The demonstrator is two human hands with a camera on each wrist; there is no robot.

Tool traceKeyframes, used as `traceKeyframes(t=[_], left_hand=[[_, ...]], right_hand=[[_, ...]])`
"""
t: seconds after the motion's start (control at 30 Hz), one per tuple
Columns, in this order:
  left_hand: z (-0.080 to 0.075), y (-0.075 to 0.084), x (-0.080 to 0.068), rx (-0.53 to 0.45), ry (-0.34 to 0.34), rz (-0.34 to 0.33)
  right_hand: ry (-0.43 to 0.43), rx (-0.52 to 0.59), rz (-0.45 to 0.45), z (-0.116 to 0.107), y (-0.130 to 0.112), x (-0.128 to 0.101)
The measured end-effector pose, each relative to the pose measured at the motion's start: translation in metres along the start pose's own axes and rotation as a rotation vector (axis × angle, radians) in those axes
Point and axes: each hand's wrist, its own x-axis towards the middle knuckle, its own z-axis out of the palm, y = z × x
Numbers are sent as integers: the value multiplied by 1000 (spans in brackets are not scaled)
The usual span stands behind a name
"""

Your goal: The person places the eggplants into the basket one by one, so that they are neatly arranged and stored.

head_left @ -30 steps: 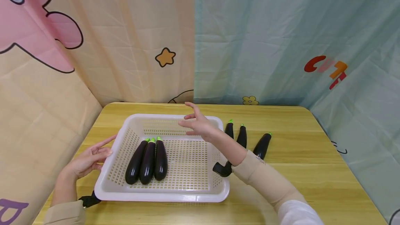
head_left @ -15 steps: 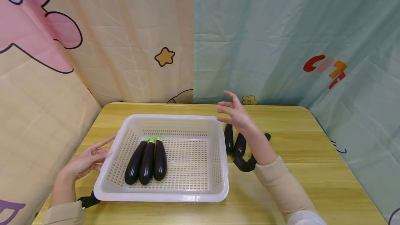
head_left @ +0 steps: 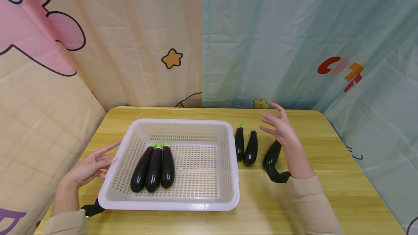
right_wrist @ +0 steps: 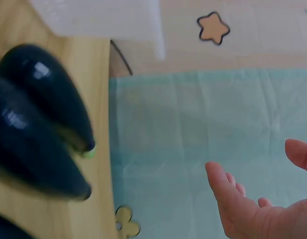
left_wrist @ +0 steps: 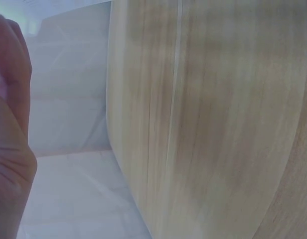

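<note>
1. On a wooden table (head_left: 307,191), before cartoon-printed curtains: a white perforated basket (head_left: 169,202) holding three aubergines (head_left: 153,168) laid side by side, green stems pointing away.
2. Just right of the basket, three more aubergines on the bare wood: a close pair (head_left: 245,148) beside the basket wall, and a single one (head_left: 271,154) a little apart to the right.
3. Left hand (head_left: 91,168) resting against the basket's left rim, fingers straight and relaxed, gripping nothing.
4. Right hand (head_left: 281,128) raised above the single aubergine, palm facing left, fingers spread and loose, holding nothing and touching nothing.
5. From the right wrist view: blurred dark aubergines (right_wrist: 39,129) below, open fingers (right_wrist: 228,199) against the green curtain.
6. From the left wrist view: only table grain and part of the hand; nothing more to make out.
7. Step in hand, as judged: halfway through loading the basket, reaching for the next aubergine.
8. Next move likely calls for lowering the right hand, wrapping fingers round the aubergine's body, lifting it over the basket wall, and laying it beside the three inside, stem the same way.
</note>
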Motion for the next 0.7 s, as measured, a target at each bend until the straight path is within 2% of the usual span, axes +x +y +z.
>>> traceKeyframes(t=[0.33, 0.5, 0.7], left_hand=[[0, 0, -1, 34, 18, 2], [2, 1, -1, 47, 26, 10], [3, 0, -1, 60, 44, 9]], right_hand=[[152, -61, 80, -41, 35, -4], [191, -72, 109, -53, 50, -7], [243, -155, 105, -63, 69, -9]])
